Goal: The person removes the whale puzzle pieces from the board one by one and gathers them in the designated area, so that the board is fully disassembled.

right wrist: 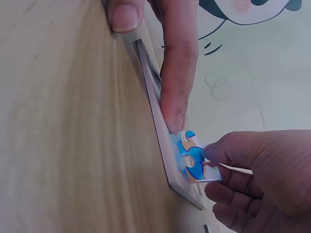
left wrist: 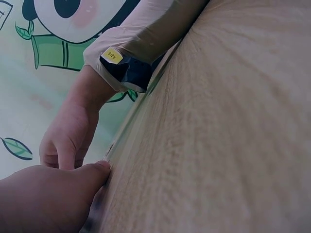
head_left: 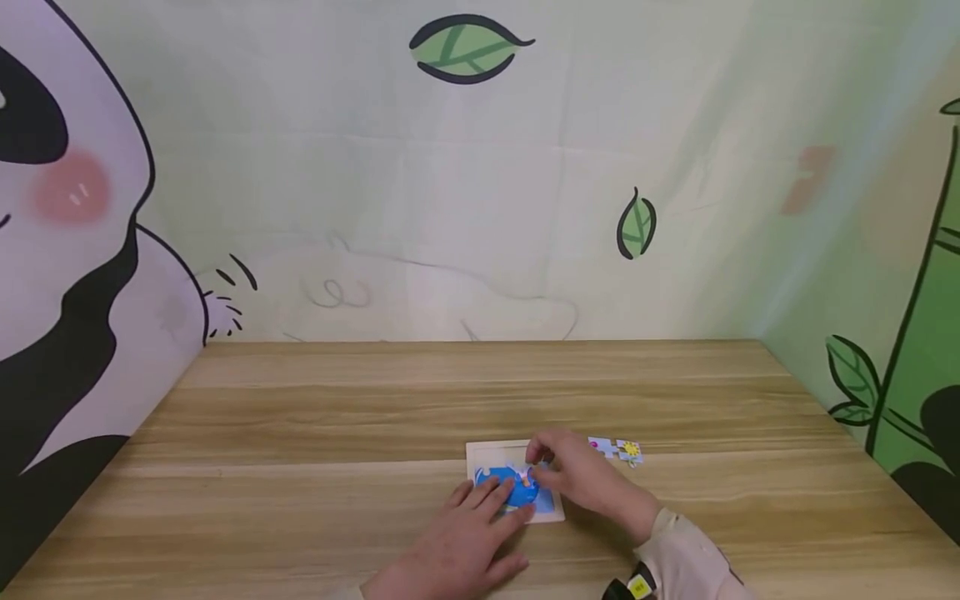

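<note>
A shallow wooden puzzle tray [head_left: 495,452] lies on the table, with blue puzzle pieces [head_left: 522,493] in its lower part. My left hand [head_left: 467,533] rests over the tray's near left side, its fingers extended onto the blue pieces. Above the tray's right side, my right hand [head_left: 581,477] pinches a blue-and-white puzzle piece [right wrist: 196,164] between thumb and fingers. In the right wrist view that piece is tilted up at the tray's edge, close to a left fingertip. The left wrist view shows the back of my left hand [left wrist: 46,199], which hides the tray.
Loose puzzle pieces [head_left: 628,451], one with a yellow sun, lie just beyond the tray's right side. The wood-grain table [head_left: 300,417] runs back to a wall [head_left: 360,183] with leaf and panda drawings. A dark band [head_left: 630,583] sits at the right sleeve.
</note>
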The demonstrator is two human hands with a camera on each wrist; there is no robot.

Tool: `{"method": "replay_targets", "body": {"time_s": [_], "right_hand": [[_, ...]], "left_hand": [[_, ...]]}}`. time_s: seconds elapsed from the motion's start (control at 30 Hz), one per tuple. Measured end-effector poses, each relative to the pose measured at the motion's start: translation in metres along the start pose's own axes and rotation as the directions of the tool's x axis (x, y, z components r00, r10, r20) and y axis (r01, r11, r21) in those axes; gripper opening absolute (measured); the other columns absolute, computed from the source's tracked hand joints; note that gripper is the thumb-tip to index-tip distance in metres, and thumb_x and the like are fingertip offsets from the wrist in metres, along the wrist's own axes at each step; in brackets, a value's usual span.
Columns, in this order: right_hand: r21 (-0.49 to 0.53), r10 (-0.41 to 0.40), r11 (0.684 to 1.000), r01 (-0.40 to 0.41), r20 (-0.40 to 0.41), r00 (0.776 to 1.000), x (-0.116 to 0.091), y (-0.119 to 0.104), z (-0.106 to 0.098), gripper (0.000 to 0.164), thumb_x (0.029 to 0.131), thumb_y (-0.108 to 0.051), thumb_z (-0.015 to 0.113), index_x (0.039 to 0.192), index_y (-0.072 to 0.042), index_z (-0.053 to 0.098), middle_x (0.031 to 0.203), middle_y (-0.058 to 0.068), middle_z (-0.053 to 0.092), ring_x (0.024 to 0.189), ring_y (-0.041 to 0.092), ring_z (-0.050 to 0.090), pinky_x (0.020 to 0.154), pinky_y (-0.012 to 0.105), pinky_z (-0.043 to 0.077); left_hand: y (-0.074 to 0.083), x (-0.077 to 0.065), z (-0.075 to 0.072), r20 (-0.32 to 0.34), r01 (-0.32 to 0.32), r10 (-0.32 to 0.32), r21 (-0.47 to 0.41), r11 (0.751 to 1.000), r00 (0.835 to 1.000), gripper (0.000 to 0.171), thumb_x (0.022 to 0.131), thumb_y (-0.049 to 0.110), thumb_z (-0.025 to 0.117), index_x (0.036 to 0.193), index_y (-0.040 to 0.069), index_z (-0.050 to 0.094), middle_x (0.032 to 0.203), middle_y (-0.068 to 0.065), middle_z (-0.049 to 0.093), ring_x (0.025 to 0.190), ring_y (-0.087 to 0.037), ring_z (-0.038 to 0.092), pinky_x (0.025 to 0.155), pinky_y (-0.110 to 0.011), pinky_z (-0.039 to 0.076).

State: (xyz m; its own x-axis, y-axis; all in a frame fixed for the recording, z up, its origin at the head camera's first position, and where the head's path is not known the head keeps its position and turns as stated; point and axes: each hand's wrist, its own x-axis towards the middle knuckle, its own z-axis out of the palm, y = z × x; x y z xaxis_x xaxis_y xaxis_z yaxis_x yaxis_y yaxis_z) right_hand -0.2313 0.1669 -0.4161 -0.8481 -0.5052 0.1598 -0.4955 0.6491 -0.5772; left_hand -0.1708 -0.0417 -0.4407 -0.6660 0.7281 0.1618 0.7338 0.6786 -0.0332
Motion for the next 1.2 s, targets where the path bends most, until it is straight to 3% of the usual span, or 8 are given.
{"method": "replay_targets", "body": {"time_s": [0.2, 0.4, 0.63, 0.87, 1.1, 1.2], "right_hand": [[0.018, 0.000, 1.000, 0.000, 0.001, 1.000, 0.001, 0.000, -0.003, 0.002, 0.089, -0.008, 0.064, 0.088, -0.009, 0.063, 0.086, -0.002, 0.064, 0.084, 0.007, 0.057, 0.077, 0.025, 0.050], [0.032, -0.025, 0.999, 0.024, 0.011, 1.000, 0.000, 0.002, -0.006, 0.009, 0.088, -0.005, 0.064, 0.085, -0.013, 0.063, 0.083, -0.005, 0.063, 0.079, 0.004, 0.055, 0.074, 0.022, 0.049], [0.061, -0.063, 0.996, 0.062, 0.027, 0.998, 0.000, 0.004, -0.008, 0.010, 0.088, -0.005, 0.064, 0.084, -0.013, 0.064, 0.081, -0.005, 0.064, 0.076, 0.000, 0.054, 0.071, 0.019, 0.048], [0.055, -0.062, 0.997, 0.059, 0.042, 0.997, 0.001, 0.002, -0.008, 0.010, 0.088, -0.005, 0.065, 0.084, -0.014, 0.064, 0.080, -0.006, 0.063, 0.075, -0.001, 0.054, 0.069, 0.019, 0.048], [0.053, -0.063, 0.997, 0.061, 0.050, 0.997, 0.000, -0.002, -0.012, 0.009, 0.090, -0.007, 0.064, 0.084, -0.014, 0.064, 0.081, -0.007, 0.063, 0.076, 0.000, 0.054, 0.070, 0.019, 0.047], [0.060, -0.059, 0.997, 0.056, 0.040, 0.997, -0.001, -0.004, -0.016, 0.007, 0.091, -0.008, 0.063, 0.086, -0.013, 0.064, 0.081, -0.007, 0.062, 0.077, 0.001, 0.054, 0.069, 0.019, 0.047]], "left_hand": [[0.000, -0.001, -0.002, -0.004, 0.001, -0.001, 0.008, 1.000, 1.000, 0.052, 0.096, 0.055, 0.043, 0.139, 0.026, 0.050, 0.147, -0.010, 0.047, 0.136, -0.027, 0.044, 0.105, -0.048, 0.041], [0.001, -0.001, -0.006, 0.027, 0.006, -0.006, 0.007, 1.000, 1.000, 0.053, 0.097, 0.056, 0.041, 0.141, 0.027, 0.048, 0.149, -0.009, 0.046, 0.137, -0.026, 0.043, 0.105, -0.048, 0.042], [0.001, 0.000, -0.004, -0.004, -0.018, 0.019, 0.038, 0.999, 1.000, 0.052, 0.097, 0.056, 0.041, 0.139, 0.027, 0.050, 0.146, -0.009, 0.049, 0.135, -0.026, 0.046, 0.104, -0.047, 0.043], [-0.001, 0.001, -0.004, 0.095, 0.008, -0.002, -0.055, 0.998, 0.995, 0.056, 0.098, 0.058, 0.035, 0.145, 0.029, 0.043, 0.153, -0.008, 0.039, 0.141, -0.026, 0.037, 0.107, -0.051, 0.039], [-0.001, 0.000, -0.003, 0.043, -0.004, 0.005, -0.006, 1.000, 0.999, 0.055, 0.097, 0.058, 0.037, 0.143, 0.029, 0.046, 0.150, -0.007, 0.043, 0.138, -0.026, 0.041, 0.106, -0.049, 0.041], [-0.001, 0.000, -0.004, 0.054, 0.004, -0.003, -0.015, 1.000, 0.999, 0.055, 0.097, 0.059, 0.037, 0.143, 0.029, 0.045, 0.151, -0.007, 0.042, 0.139, -0.025, 0.040, 0.106, -0.050, 0.040]]}}
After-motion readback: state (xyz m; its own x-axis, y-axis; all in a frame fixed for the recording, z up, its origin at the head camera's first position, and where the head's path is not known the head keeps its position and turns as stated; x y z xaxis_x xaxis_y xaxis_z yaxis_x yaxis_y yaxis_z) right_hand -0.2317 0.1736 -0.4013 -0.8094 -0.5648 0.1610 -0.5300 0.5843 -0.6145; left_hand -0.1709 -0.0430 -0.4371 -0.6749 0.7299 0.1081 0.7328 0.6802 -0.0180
